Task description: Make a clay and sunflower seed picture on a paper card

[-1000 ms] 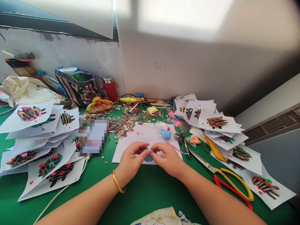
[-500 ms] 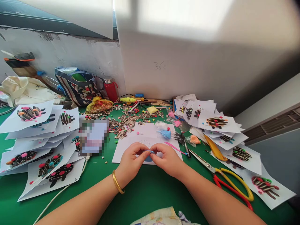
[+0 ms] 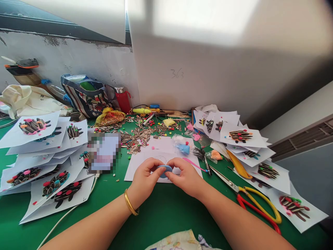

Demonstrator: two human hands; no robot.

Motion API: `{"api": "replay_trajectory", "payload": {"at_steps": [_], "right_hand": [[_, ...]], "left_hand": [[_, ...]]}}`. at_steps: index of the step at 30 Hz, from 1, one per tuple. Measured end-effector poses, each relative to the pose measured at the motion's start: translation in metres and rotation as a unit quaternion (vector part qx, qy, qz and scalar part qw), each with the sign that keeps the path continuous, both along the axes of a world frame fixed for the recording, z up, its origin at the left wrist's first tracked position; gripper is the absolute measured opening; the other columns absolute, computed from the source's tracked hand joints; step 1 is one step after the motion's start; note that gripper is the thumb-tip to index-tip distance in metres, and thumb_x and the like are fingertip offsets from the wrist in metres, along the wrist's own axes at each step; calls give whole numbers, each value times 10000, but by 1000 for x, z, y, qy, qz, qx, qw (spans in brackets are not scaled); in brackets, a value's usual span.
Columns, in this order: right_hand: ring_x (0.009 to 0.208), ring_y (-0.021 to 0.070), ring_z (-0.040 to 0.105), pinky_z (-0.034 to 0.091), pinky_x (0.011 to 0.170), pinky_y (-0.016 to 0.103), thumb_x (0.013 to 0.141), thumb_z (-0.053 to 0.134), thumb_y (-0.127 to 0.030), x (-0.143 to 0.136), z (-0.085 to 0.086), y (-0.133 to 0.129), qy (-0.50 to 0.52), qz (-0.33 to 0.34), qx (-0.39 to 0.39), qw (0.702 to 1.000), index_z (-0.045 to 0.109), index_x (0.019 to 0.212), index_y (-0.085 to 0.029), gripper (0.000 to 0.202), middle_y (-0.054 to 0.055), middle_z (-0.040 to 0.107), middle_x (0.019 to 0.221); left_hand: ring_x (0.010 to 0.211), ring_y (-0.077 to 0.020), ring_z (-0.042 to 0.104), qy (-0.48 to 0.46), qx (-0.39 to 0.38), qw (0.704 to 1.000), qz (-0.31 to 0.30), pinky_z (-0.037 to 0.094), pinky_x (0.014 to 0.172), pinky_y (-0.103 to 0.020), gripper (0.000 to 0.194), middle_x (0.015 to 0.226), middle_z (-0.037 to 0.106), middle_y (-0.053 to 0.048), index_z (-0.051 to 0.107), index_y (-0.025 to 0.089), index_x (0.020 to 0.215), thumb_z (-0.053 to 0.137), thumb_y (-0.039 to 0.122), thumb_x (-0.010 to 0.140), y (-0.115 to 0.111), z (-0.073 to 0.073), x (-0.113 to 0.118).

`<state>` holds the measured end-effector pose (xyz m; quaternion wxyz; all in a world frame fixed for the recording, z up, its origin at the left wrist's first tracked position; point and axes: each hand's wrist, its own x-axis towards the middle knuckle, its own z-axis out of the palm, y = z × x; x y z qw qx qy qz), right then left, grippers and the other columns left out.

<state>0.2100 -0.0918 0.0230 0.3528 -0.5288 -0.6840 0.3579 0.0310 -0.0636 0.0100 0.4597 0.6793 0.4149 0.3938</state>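
Between the fingertips of both hands is a flattened piece of blue modelling clay (image 3: 165,168). My left hand (image 3: 148,174) pinches its left side, with the thumb on top. My right hand (image 3: 185,176) grips the opposite side with thumb and fingers. Both hands are just above a white sheet of paper (image 3: 132,170), on which a dotted drawing (image 3: 161,159) partly shows behind the fingers. Further back on the sheet lies a larger lump of blue clay (image 3: 183,149) in clear wrapping. A pink clay tool (image 3: 191,163) rests right of my right hand.
Scissors (image 3: 236,187) lie open at the right. Paper pictures with seeds are stacked left (image 3: 52,166) and right (image 3: 249,149). Loose sunflower seeds (image 3: 140,137) spread at the back. A phone (image 3: 104,152) with a cable is at left, a red flask (image 3: 122,100) behind.
The blue clay has tilted between my fingers, so its flat face now shows instead of a thin edge. My hands have hardly shifted.
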Motion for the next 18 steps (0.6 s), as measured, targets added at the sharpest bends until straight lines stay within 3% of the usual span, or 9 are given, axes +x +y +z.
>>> {"api": "replay_trajectory", "payload": {"at_steps": [4,9,15,18], "right_hand": [[740,142,551,395,610,230,860,556,-287,0,0,0,-2,-1,-28,1000,638,838,-209,116,-10,621,782],[750,141,554,404,643,231,829,576,-245,-1,0,0,-5,1,-12,1000,633,823,-210,67,-16,617,785],[722,131,538,374,587,223,839,575,-258,-1,-1,0,-17,-4,-29,999,621,801,-207,79,-22,602,768],[732,133,541,388,626,232,830,578,-235,-1,-1,-1,-20,-1,-19,1000,619,790,-207,64,-22,601,765]], "left_hand": [[880,-183,625,-14,3,1000,7,510,765,-298,219,986,675,-52,675,209,1015,643,321,829,0,1,1],[774,-167,611,8,-9,1000,0,492,714,-283,106,811,666,-26,672,190,812,636,288,824,0,1,2],[890,-189,620,-25,-17,1000,0,496,777,-305,236,988,674,-54,653,202,1022,657,326,821,-1,-2,1],[850,-181,610,1,7,1000,-9,480,756,-295,149,900,668,-44,684,197,905,649,318,826,-1,1,1]]}}
